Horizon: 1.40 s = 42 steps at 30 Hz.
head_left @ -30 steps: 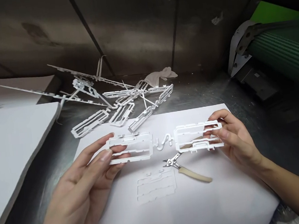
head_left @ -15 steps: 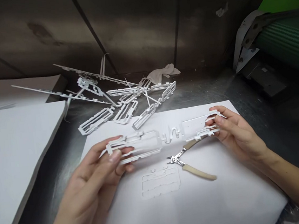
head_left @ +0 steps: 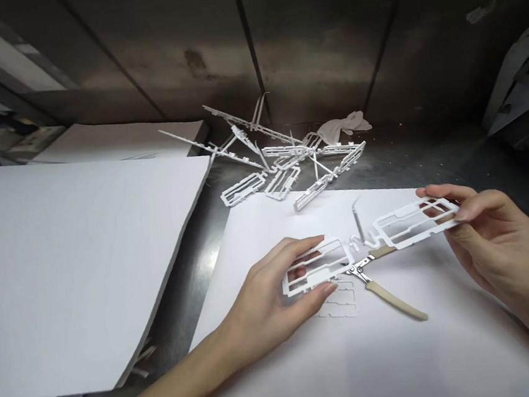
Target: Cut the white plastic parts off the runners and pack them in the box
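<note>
Between my hands is a white plastic molded piece with two slotted frames, joined by a thin curved runner [head_left: 370, 242] from which a stem sticks up. My left hand [head_left: 278, 291] grips the left frame [head_left: 321, 274] by its long edges, thumb below and fingers above. My right hand [head_left: 492, 226] pinches the outer end of the right frame [head_left: 405, 230]. Below the piece, side cutters [head_left: 396, 300] with beige handles lie spread on a white sheet [head_left: 378, 362]. Another white slotted frame [head_left: 344, 300] rests flat on the sheet, partly hidden by my left hand.
A tangle of white molded frames on runners [head_left: 285, 178] lies at the back of the metal table. A crumpled white glove [head_left: 344, 126] is behind it. A thick stack of white sheets [head_left: 87, 259] stands at the left. A metal wall [head_left: 315, 44] closes the back.
The held piece has been turned over, and its runner stem now points up. My left hand has shifted its hold onto the frame's long edges. The camera view has swung left.
</note>
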Tool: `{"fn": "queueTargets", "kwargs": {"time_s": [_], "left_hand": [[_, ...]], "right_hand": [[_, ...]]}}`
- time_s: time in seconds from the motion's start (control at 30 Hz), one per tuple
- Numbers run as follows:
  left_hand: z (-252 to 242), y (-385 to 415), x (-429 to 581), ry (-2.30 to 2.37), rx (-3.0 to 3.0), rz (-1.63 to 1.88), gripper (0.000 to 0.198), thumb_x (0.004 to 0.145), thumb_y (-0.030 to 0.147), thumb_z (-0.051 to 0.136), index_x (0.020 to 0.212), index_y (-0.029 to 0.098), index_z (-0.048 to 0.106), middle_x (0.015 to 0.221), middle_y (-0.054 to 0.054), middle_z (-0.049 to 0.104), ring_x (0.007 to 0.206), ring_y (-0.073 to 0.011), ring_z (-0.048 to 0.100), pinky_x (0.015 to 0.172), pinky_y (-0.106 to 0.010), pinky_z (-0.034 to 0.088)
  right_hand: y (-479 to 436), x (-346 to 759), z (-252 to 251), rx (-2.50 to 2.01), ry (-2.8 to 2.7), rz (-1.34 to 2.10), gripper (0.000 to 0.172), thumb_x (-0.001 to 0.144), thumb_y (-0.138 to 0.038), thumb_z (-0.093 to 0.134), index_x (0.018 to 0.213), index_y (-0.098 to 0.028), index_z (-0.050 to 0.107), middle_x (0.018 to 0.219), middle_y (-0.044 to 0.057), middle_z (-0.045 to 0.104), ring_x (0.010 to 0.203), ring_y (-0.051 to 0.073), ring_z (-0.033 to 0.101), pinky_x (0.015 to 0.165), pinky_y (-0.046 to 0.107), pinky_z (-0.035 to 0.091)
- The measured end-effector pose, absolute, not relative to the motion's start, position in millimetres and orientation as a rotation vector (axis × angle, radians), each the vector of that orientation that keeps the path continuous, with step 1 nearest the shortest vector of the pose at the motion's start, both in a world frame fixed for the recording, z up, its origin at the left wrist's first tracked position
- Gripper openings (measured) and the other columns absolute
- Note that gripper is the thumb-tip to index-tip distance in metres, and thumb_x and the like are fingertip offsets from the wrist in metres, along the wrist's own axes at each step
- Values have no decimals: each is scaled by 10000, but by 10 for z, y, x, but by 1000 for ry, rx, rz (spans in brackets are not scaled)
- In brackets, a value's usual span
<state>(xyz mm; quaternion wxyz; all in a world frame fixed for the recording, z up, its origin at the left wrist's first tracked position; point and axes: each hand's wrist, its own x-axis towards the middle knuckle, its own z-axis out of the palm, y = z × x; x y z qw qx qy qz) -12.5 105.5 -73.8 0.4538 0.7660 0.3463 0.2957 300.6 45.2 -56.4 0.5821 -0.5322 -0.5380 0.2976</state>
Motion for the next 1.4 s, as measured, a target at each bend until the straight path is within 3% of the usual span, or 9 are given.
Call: {"fn": "queueTargets", "kwargs": {"time_s": [0.2, 0.3, 0.47, 0.53, 0.63, 0.9, 1.07, 1.2, 1.4], "left_hand": [[-764, 1077, -125, 920, 1879, 828, 285, 1003, 340, 644, 1269, 272, 722, 1242, -52, 701, 1150, -178, 664, 966, -267, 539], [-790, 1086, -123, 1028, 1689, 795, 245, 1034, 425, 585, 1133, 266, 742, 1011, -22, 755, 873, -147, 700, 777, -256, 553], [-749, 1112, -110, 1127, 1368, 779, 293, 1030, 527, 561, 1053, 245, 639, 776, 33, 706, 618, -114, 619, 646, -252, 520], [-721, 1118, -101, 1101, 1325, 798, 283, 1033, 516, 561, 1047, 240, 617, 794, 34, 699, 629, -111, 614, 655, -254, 517], [-691, 1110, -88, 1027, 1289, 809, 257, 1039, 487, 562, 1066, 236, 605, 843, 25, 696, 658, -110, 607, 674, -259, 518], [-669, 1055, -88, 866, 1333, 715, 254, 1053, 458, 548, 1065, 218, 632, 797, 7, 684, 692, -123, 600, 706, -264, 502], [-684, 1007, -96, 817, 1349, 699, 236, 1061, 434, 541, 1058, 224, 649, 814, 9, 682, 715, -120, 613, 719, -255, 509], [-698, 959, -104, 795, 1358, 684, 210, 1066, 419, 538, 1065, 243, 653, 814, 21, 690, 723, -111, 624, 722, -234, 519], [-707, 918, -75, 805, 1446, 669, 206, 1065, 401, 539, 1096, 253, 678, 834, 14, 706, 716, -110, 650, 688, -213, 539]], "right_hand": [[458, 2949, -575, -1327, -1261, 609, 130, 929, -316, 757, 1015, -304, 660, 1221, 48, 666, 1214, 283, 653, 977, 426, 560], [479, 2897, -597, -1383, -1158, 550, 337, 897, -329, 794, 1177, -314, 607, 1213, 56, 661, 1108, 254, 681, 967, 419, 557], [395, 2867, -618, -1497, -1549, 463, 254, 892, -364, 801, 975, -294, 570, 973, 29, 633, 952, 237, 655, 836, 381, 559], [336, 2860, -620, -1518, -1993, 506, 358, 869, -443, 817, 1145, -314, 627, 1189, 80, 646, 1145, 304, 631, 934, 455, 559], [269, 2850, -633, -1532, -2424, 450, 666, 879, -523, 779, 1474, -379, 517, 1544, 100, 488, 1437, 392, 445, 1117, 595, 467], [226, 2781, -650, -1510, -2393, 475, 623, 953, -212, 553, 1558, -270, 415, 1378, 153, 541, 1279, 319, 548, 1003, 488, 556], [239, 2685, -621, -1457, -2246, 475, 384, 1002, -228, 462, 1385, -233, 483, 1319, 146, 581, 1222, 302, 565, 968, 446, 537], [249, 2641, -594, -1510, -2203, 385, 188, 1060, -304, 496, 1227, -227, 534, 1076, 76, 675, 972, 236, 636, 812, 364, 526], [228, 2541, -583, -1526, -2236, 270, 257, 1088, -382, 470, 1241, -211, 584, 1090, 90, 714, 964, 241, 678, 841, 389, 529]]}}
